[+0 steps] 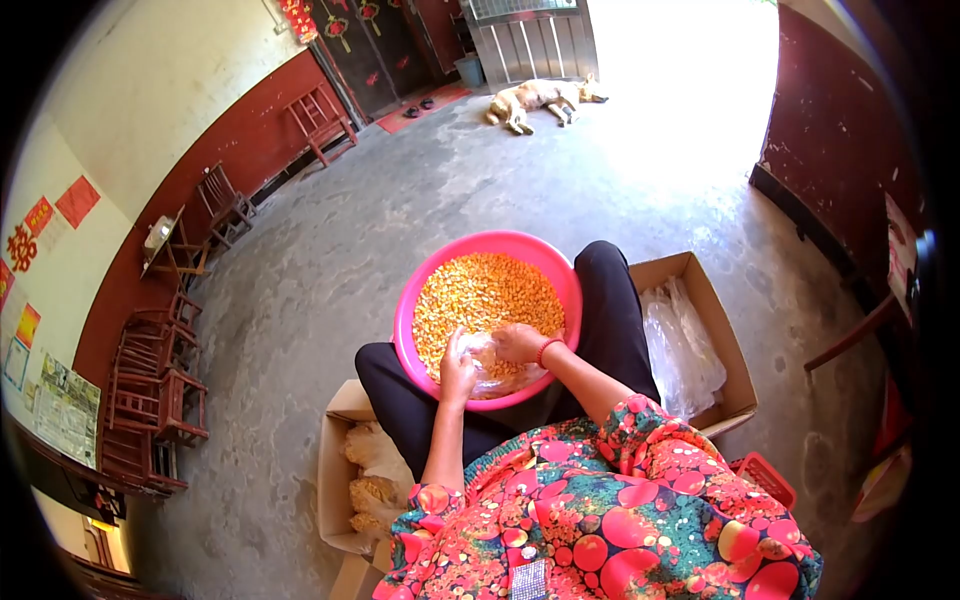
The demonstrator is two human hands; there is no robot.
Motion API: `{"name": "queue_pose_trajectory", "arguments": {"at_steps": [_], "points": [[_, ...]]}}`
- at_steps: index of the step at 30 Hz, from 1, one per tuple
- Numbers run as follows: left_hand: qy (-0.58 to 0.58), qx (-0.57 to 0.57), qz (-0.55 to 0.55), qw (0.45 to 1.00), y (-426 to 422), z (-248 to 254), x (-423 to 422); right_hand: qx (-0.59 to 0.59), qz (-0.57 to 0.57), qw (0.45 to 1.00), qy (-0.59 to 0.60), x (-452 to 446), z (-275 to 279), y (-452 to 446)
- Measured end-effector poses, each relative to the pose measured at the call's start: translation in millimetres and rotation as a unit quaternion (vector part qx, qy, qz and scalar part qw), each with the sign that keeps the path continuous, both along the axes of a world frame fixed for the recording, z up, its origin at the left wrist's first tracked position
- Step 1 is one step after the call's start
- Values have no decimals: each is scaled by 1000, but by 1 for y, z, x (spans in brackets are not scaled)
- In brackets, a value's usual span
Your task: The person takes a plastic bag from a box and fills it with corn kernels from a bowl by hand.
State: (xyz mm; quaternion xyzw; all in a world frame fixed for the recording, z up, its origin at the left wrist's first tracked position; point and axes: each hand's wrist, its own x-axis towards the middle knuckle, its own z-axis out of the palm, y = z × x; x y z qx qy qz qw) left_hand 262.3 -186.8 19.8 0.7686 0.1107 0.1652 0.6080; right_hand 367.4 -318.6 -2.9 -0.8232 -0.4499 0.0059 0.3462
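Note:
A clear plastic bag [492, 370] is in my left hand [458, 368], whose fingers are closed around its left side. My right hand [519, 344], with a red bracelet at the wrist, is curled at the bag's upper right edge; what its fingers hold is hidden. Both hands are over the near part of a pink basin [403, 320] between my knees. Yellow-orange corn kernels [490, 285] fill much of the basin. Some kernels show through or behind the bag, and I cannot tell which.
At my right, a cardboard box [735, 370] holds clear plastic bags [682, 350]. Another cardboard box [333, 470] at my left contains filled bags [375, 490]. A red plastic basket [768, 478] is beside me. A dog [540, 100] lies near the doorway; wooden chairs [160, 400] line the left wall.

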Motion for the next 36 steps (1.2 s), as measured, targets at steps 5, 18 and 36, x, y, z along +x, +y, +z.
{"name": "queue_pose_trajectory", "arguments": {"at_steps": [5,18,36], "points": [[-1,58,-19,998,7,-13,4,110,-103,986,73,0,18,-5],[69,119,-36,990,7,-21,6,243,-5,893,378,8,38,-11],[84,23,-75,993,-2,0,0,-264,-183,932,167,13,7,-5]]}}
